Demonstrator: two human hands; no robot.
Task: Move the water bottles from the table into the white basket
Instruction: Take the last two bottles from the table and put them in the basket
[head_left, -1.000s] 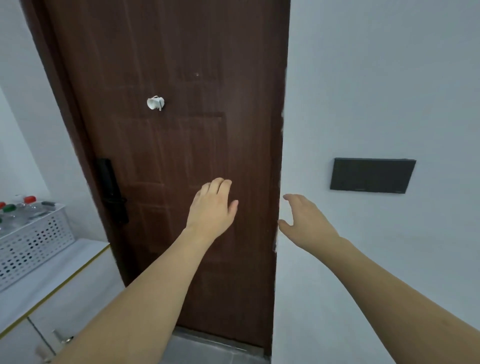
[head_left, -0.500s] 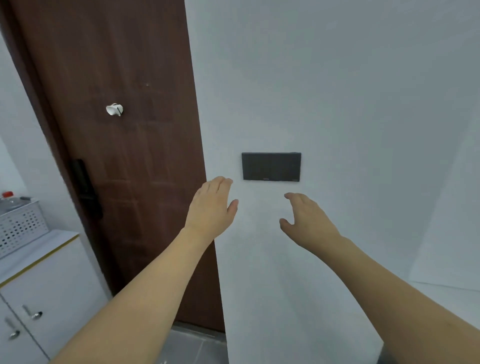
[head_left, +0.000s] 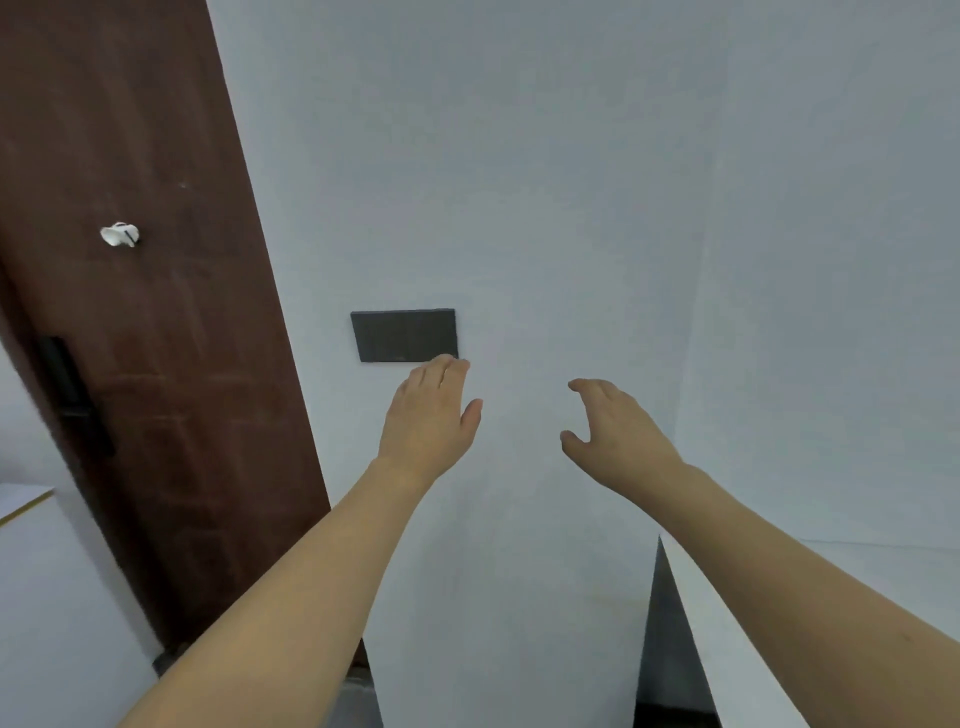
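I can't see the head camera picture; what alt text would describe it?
Two bare, empty hands, left hand and right hand, reach forward with open fingers toward a white wall bearing a dark panel. A brown door stands at left; no bottles or basket are visible.

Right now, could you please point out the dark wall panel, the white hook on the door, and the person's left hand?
Dark wall panel (head_left: 404, 334), head view, centre of its face.
White hook (head_left: 120, 234), head view, middle of its body.
Left hand (head_left: 427, 418), head view, back of the hand.
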